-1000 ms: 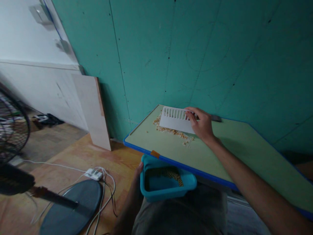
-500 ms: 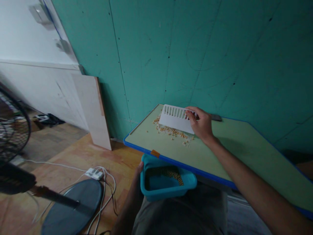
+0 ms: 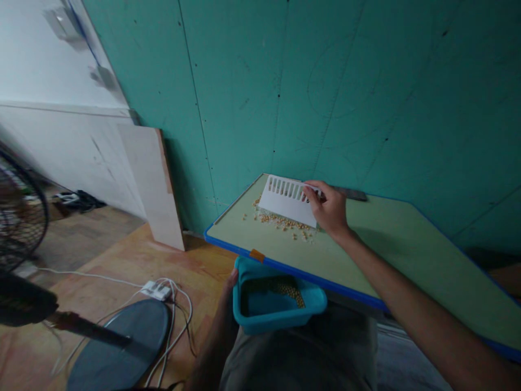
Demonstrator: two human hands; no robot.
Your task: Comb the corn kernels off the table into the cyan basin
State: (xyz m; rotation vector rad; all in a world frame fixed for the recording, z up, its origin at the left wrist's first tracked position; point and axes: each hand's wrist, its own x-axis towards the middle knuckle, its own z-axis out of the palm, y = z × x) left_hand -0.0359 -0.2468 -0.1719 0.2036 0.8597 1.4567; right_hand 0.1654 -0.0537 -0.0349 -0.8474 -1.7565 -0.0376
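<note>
My right hand is closed on a white slotted plastic plate, thumb on the near face, at the plate's right end. The plate stands tilted on the pale green table, just behind a scattered band of small yellow beans, possibly soybeans. Whitish bits lie among them. Below the table's front edge, my left hand grips the left wall of a blue plastic tub. More beans lie inside the tub, mostly along its right side. Most of my left fingers are hidden behind the tub.
A dark flat bar lies at the table's back edge by the green wall. Orange tape marks the blue front edge. On the left are a fan base, a power strip with cables, and a leaning board.
My right hand and the white plate have shifted slightly left. Some beans in front of the plate have spread toward the front edge. My left hand and the tub stay about where they were.
</note>
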